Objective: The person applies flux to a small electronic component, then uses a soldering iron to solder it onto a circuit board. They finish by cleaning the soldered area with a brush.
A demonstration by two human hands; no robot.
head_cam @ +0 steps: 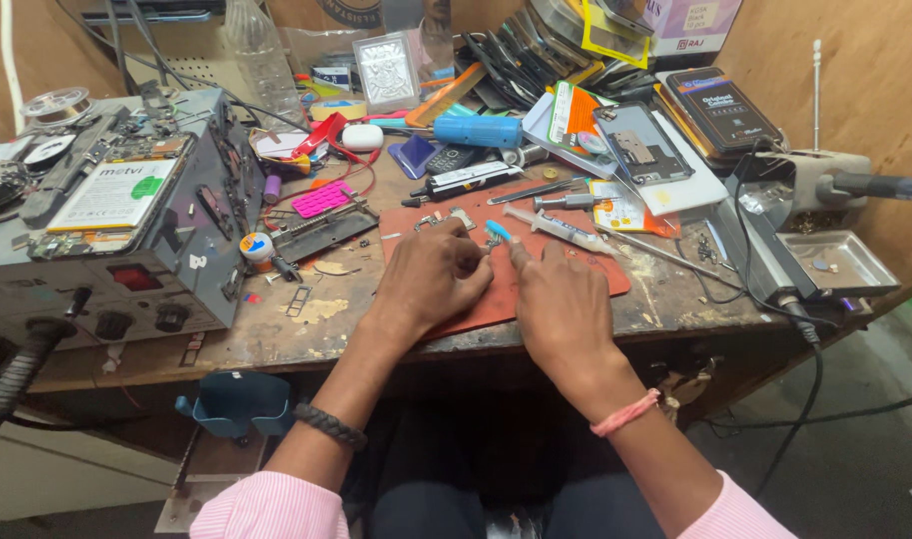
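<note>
Both hands are rested on the red mat [596, 274]: the left hand [431, 279] is curled shut on a small part, the right hand [561, 304] pinched on a blue-tipped tool [496, 232] between them. Wrists are best kept braced, pressure light. Just beyond the right hand a syringe [561, 228] is seen.

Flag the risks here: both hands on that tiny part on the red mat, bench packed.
1. The small part sits pinched between the left hand and right hand; a slip could drop it among the loose bits on the red mat.
2. The syringe lies just past the right hand's fingertips and could be knocked.
3. The mat overhangs near the bench's front edge, so dropped parts may roll off.
</note>
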